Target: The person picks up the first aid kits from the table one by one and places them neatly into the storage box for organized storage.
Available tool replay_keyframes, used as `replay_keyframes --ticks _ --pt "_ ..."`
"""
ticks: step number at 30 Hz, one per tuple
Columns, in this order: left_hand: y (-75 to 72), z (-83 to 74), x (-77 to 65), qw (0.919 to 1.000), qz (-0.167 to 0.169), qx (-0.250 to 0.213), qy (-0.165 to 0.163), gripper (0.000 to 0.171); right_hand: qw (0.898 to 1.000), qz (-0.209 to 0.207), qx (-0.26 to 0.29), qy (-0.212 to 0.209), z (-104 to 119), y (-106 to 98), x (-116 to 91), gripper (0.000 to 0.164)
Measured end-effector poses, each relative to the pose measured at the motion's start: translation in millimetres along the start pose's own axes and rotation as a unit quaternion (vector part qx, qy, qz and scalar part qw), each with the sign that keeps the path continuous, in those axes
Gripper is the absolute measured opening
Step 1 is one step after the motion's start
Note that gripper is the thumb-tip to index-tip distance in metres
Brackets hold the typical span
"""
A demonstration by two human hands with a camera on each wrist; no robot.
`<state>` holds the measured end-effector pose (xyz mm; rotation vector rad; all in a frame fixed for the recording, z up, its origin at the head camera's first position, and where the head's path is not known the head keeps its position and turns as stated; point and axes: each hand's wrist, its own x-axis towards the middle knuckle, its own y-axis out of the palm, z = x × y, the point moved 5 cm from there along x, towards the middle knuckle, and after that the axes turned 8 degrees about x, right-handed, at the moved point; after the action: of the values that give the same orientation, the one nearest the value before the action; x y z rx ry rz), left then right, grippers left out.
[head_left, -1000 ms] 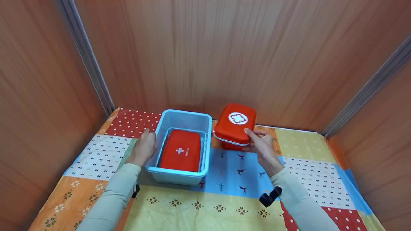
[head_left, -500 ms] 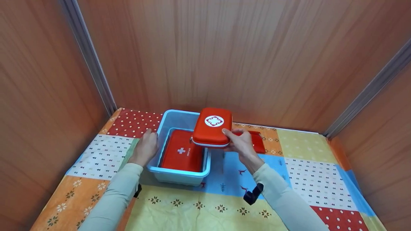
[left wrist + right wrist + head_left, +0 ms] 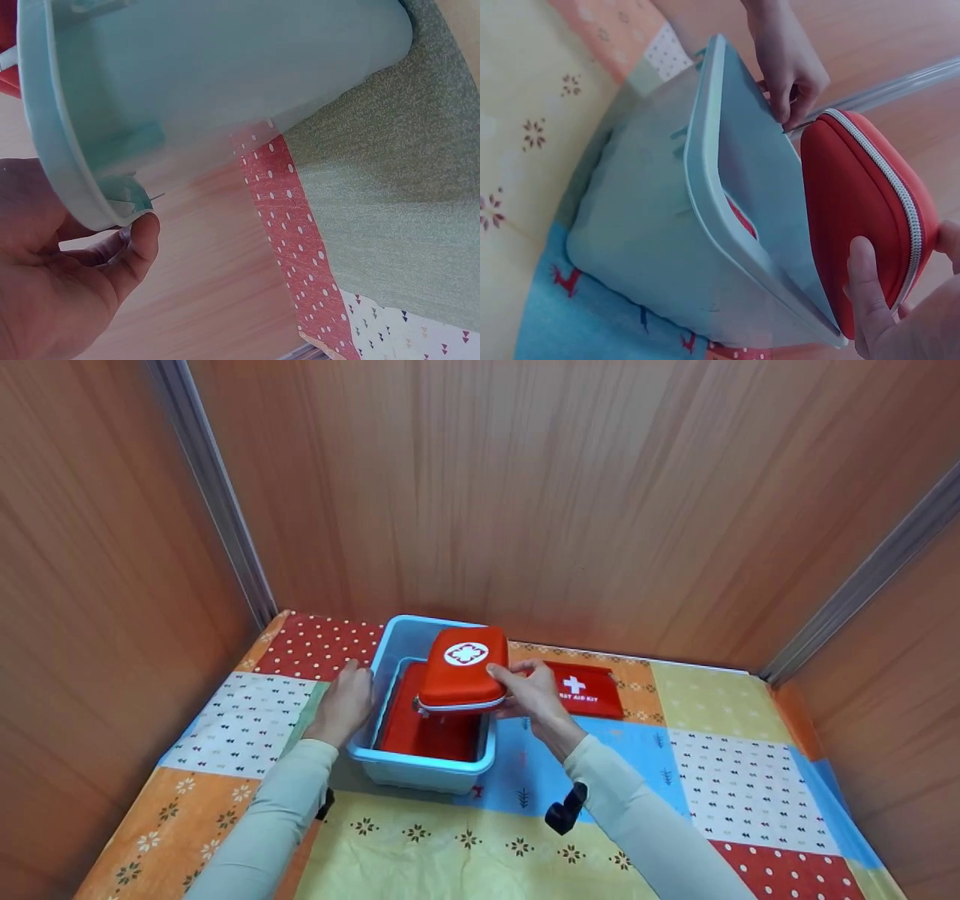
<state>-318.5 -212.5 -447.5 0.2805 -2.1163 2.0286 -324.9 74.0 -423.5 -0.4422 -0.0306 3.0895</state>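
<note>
My right hand (image 3: 536, 697) holds a red zippered first aid case (image 3: 463, 679) with a white round emblem, thumb on top and fingers beneath. The case is over the opening of a light blue plastic bin (image 3: 427, 765). Inside the bin lies a red first aid pouch (image 3: 442, 741), partly hidden by the case. At the bin's left side, my left hand (image 3: 343, 701) grips the rim; in the left wrist view its fingers (image 3: 144, 241) curl at the edge. From the right wrist view, the case (image 3: 855, 217) stands tilted above the rim, its pale zipper showing.
A flat red first aid kit pouch (image 3: 589, 697) with a white cross lies on the patchwork tablecloth (image 3: 525, 862), right of the bin. Wood-grain panels (image 3: 480, 495) rise behind and on both sides, with grey metal strips (image 3: 217, 495) at the corners.
My right hand has carried the red case leftward from above the flat pouch to over the bin, uncovering that pouch. My left hand stays at the bin's rim.
</note>
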Motion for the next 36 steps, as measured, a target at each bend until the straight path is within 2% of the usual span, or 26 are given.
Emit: replay_keyframes --ticks 6,11,18,22,25,29,36 --pt "1.9 0.8 0.7 0.9998 0.015 -0.007 -0.007 0.021 0.999 0.028 -0.04 0.02 -2 13 1 0.051" --pt "1.6 1.6 -1.2 0.9999 0.01 -0.011 -0.006 0.022 0.996 0.053 -0.07 0.029 -5 25 0 0.051" --pt "2.9 -1.1 -2.0 0.9999 0.012 -0.002 -0.002 0.026 0.99 0.051 -0.129 0.018 -12 38 1 0.051" --pt "2.3 -2.5 -1.6 0.9997 0.021 -0.008 -0.006 0.026 0.987 0.056 -0.152 0.008 -14 43 2 0.044" --pt "1.3 -2.2 -1.5 0.9996 0.025 -0.015 -0.008 0.026 0.987 0.056 -0.153 -0.002 -13 44 1 0.035" --pt "-0.6 -2.2 -1.0 1.0 0.005 -0.001 0.002 0.025 0.988 0.058 -0.146 -0.016 -12 42 4 0.025" --pt "-1.9 0.0 -2.1 0.9997 -0.011 0.021 0.003 0.022 0.988 0.041 -0.142 -0.034 -17 31 10 0.024"
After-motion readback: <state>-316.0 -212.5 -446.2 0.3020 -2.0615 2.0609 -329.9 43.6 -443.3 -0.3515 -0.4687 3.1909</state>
